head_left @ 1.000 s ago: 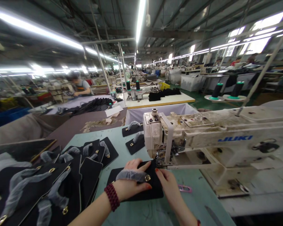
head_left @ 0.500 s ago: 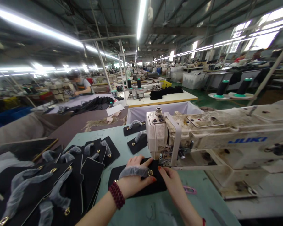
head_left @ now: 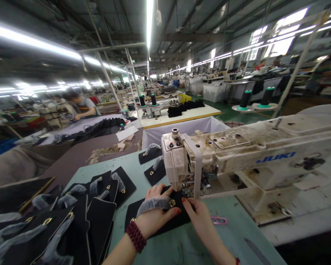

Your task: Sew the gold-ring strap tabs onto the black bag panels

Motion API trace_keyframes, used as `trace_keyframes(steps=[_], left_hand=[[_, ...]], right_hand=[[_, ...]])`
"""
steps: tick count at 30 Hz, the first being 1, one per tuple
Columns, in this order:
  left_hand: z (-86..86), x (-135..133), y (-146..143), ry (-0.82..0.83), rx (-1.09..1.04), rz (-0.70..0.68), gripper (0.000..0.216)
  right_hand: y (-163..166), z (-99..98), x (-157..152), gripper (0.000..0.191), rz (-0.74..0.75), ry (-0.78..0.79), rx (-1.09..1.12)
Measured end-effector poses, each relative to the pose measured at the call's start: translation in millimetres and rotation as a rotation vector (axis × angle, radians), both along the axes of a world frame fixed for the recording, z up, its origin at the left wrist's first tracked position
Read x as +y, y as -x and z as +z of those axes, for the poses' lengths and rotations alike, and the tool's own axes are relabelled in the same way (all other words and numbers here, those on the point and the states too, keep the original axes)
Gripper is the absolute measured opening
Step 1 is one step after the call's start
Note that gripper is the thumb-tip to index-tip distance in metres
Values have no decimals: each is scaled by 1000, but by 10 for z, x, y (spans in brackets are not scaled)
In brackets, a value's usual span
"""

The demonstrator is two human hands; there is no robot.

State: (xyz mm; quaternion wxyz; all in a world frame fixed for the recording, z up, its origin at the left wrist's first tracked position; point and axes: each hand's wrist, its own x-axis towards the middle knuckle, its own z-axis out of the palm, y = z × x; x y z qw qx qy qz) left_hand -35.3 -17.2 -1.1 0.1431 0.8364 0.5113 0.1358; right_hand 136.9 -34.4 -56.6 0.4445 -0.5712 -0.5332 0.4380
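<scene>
Panel (head_left: 176,221), black: left hand (head_left: 156,218) spread beneath wrapped handle (head_left: 154,203), right hand (head_left: 196,212) pinching its side by sewing machine (head_left: 231,158), worktop's (head_left: 154,254) right edge; hold scarcely changed, suggesting steadying.

A pale green desk (head_left: 223,206) spans the lower centre of the frame. Overlapping black panels (head_left: 100,217) cover its left end; two smaller-looking panels (head_left: 157,176) lie mid-frame, another panel (head_left: 134,211) lower centre. At lower right lie a pink tool (head_left: 219,220) and a dark strip (head_left: 256,251).

Reads "JUKI" in bold, slanted blue capitals (head_left: 276,157), along near, upper side of the stained white sewing machine (head_left: 237,156).
</scene>
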Motion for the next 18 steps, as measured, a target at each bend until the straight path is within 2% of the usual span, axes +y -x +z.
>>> trace_keyframes(steps=[4, 11, 18], left_hand=[[-19, 28, -2, -6, -18, 1, 58], [-162, 77, 17, -66, -23, 6, 64], [-166, 127, 13, -90, -1, -40, 59]], right_hand=[[13, -53, -15, 53, 1, -1, 7], [-37, -324, -143, 57, 107, -55, 28], [-17, -462, -131, 61, 59, -99, -1]])
